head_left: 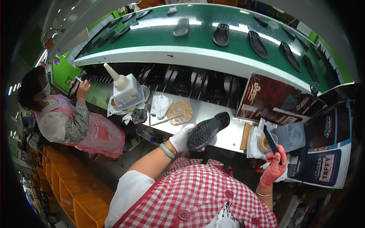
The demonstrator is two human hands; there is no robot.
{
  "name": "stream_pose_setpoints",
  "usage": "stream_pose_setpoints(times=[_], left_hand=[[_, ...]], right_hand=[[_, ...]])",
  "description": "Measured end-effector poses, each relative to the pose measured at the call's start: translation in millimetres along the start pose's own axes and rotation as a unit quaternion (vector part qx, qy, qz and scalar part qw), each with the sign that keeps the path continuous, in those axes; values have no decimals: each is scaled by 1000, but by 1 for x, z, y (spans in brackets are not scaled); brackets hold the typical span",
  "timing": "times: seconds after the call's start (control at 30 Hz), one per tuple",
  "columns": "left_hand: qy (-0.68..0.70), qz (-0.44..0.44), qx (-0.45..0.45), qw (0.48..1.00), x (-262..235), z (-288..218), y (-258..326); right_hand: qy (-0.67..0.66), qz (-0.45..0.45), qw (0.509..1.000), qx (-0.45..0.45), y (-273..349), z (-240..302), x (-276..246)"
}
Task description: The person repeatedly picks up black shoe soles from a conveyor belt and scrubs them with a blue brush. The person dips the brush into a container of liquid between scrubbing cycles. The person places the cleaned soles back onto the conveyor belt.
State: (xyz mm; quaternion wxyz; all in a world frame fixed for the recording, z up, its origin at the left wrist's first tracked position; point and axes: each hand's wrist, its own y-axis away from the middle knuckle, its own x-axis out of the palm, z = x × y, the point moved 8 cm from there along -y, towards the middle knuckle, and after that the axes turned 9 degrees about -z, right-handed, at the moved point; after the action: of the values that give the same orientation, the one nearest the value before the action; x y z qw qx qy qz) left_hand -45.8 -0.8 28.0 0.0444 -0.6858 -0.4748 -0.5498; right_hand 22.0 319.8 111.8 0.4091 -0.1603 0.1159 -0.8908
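The left hand [181, 137], in a white glove, is closed around a black rubber shoe sole [207, 130], tread up, just above the metal workbench [222, 138]. The right hand [274, 167], in a pink glove, grips a thin dark brush [270, 139] over a small round glue pot [263, 143]. A white squeeze bottle [123, 88] stands in a bowl. 5 dark soles lie on the green conveyor belt [159, 32].
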Motion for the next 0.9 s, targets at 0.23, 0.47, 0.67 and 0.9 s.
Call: stream_pose_setpoints(times=[0.23, 0.47, 0.67, 0.9], left_hand=[[-3, 4, 286, 958, 26, -215, 46], [79, -147, 393, 904, -32, -405, -1], [-99, -202, 538, 812, -28, -510, -29], [-480, -677, 444, 338, -120, -687, 61]], right_hand=[[20, -103, 994, 33, 21, -20, -8], [15, -125, 989, 78, 45, -35, 61], [44, -191, 976, 93, 71, -46, 82], [87, -292, 947, 96, 97, -51, 90]])
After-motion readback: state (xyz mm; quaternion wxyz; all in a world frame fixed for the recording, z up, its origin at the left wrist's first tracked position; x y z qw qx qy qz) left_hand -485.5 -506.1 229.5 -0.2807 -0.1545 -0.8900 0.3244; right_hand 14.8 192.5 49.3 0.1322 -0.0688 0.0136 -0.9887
